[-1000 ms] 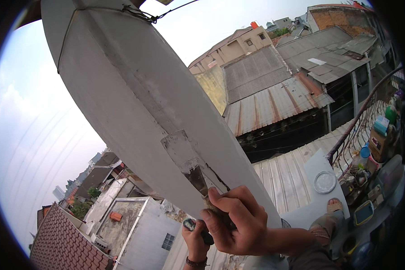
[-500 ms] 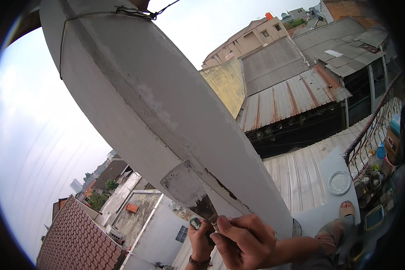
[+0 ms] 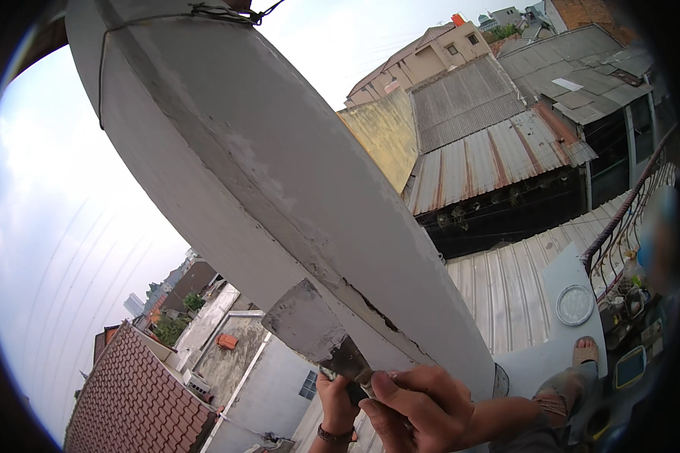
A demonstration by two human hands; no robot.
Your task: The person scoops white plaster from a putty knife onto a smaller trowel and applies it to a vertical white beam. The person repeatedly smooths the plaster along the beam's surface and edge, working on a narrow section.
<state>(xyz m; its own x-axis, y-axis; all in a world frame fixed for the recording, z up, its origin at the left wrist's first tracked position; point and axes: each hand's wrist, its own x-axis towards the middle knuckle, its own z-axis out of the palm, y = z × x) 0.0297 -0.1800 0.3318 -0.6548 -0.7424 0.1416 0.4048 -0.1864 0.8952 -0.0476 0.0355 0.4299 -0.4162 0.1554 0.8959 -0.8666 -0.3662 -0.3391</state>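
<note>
A tall pale grey column [image 3: 249,151] runs diagonally across the view, with a long ridge and a dark crack in its lower part. My right hand [image 3: 427,415] grips a wide putty knife [image 3: 302,317] by the narrow end; its scuffed, whitish blade lies over the column's lower left edge, beside the crack. Behind and left of it, my left hand [image 3: 336,411], with a bracelet at the wrist, is closed round something dark, mostly hidden by the knife and the other hand.
A curved metal railing [image 3: 627,204] runs down the right, with blurred containers and clutter beside it. A round lid [image 3: 574,304] rests on a white board near my sandalled foot [image 3: 585,355]. Corrugated roofs [image 3: 499,158] and tiled roofs [image 3: 136,385] lie beyond. Wire [image 3: 227,16] wraps the column's top.
Both hands and the putty knife have moved down, and the blade has shifted from along the ridge toward the column's left edge, uncovering more crack. The surroundings have shifted right in view.
</note>
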